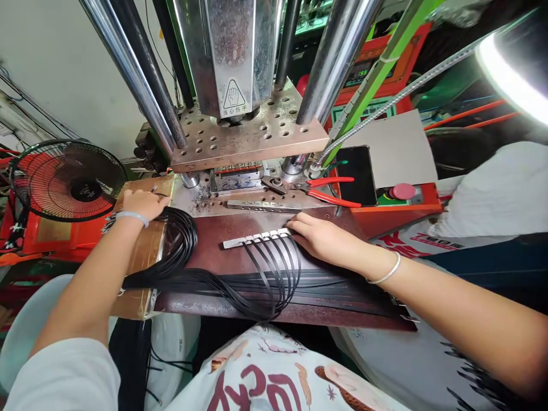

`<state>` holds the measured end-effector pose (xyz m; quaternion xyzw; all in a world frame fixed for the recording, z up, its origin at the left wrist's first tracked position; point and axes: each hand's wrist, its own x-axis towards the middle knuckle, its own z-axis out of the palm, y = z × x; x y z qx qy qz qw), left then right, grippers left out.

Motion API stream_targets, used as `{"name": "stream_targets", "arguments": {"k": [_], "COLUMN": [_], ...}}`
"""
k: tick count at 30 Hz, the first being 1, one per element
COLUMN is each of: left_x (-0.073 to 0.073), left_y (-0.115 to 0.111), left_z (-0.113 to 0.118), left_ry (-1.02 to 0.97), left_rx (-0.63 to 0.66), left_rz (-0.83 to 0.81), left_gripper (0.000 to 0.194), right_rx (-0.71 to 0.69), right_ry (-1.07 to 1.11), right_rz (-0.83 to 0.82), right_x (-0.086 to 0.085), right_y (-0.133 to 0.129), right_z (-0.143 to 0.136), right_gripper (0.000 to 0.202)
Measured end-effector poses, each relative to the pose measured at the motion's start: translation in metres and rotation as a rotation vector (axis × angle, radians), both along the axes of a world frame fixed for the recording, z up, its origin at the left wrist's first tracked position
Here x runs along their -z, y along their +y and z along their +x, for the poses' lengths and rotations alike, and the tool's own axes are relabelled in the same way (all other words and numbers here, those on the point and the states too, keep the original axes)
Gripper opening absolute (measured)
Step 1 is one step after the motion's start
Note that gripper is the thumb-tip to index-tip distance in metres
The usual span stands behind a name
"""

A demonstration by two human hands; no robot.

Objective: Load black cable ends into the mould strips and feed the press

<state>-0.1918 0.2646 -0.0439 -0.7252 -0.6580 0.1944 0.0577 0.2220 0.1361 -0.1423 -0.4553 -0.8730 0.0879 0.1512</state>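
Note:
A bundle of black flat cables [182, 242] curls over a brown taped cardboard box [145, 245] on the left. My left hand [141, 205] rests over the top of this box, fingers bent and closed at the cable ends; its fingertips are partly hidden. A slim silver metal bar [240, 242] lies on the dark red-brown work surface [209, 225]. Several black cables run from slots in the bar and loop down towards me. My right hand [314, 234] grips the bar's right end between closed fingers.
Behind the bar stands a press with a drilled plate [252, 140] between steel columns. Red-handled pliers [329, 191] and a second metal strip [263, 206] lie on its base. A fan [68, 180] is at left, a red button [403, 192] and bright lamp [514, 74] at right.

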Motion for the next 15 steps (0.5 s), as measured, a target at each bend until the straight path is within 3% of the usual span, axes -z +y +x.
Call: {"name": "stream_targets", "arguments": {"k": [3, 5, 6, 8, 10, 11, 13, 15], "left_x": [-0.012, -0.013, -0.011, -0.001, 0.015, 0.023, 0.037, 0.042], "left_y": [-0.002, -0.014, -0.024, -0.052, -0.082, -0.093, -0.099, -0.081], "left_z": [-0.017, -0.003, 0.012, 0.052, 0.093, 0.109, 0.127, 0.13], "left_ry": [-0.046, -0.044, -0.046, -0.086, -0.131, -0.138, -0.145, -0.159], "left_rx": [-0.258, -0.251, -0.167, 0.164, 0.612, 0.762, 0.884, 0.825], "left_rz": [0.121, 0.307, 0.38, 0.354, 0.092, -0.011, -0.111, -0.057], "left_gripper": [0.062, 0.059, 0.058, 0.054, 0.046, 0.039, 0.027, 0.025], "right_rx": [0.01, 0.016, 0.016, 0.014, 0.012, 0.006, -0.006, 0.017], "right_ry": [-0.025, -0.045, -0.054, -0.074, -0.111, -0.139, -0.2, -0.235], "right_rz": [0.004, -0.007, -0.013, -0.02, -0.012, 0.004, 0.067, 0.154], "right_x": [0.0, -0.001, -0.001, -0.002, -0.003, -0.004, -0.009, -0.018], "right_y": [0.001, 0.001, 0.001, -0.001, -0.004, -0.005, 0.0, 0.019], "right_z": [-0.001, -0.001, -0.001, -0.002, -0.002, -0.002, -0.004, -0.009], "right_gripper": [0.026, 0.026, 0.026, 0.025, 0.024, 0.025, 0.026, 0.027]}}
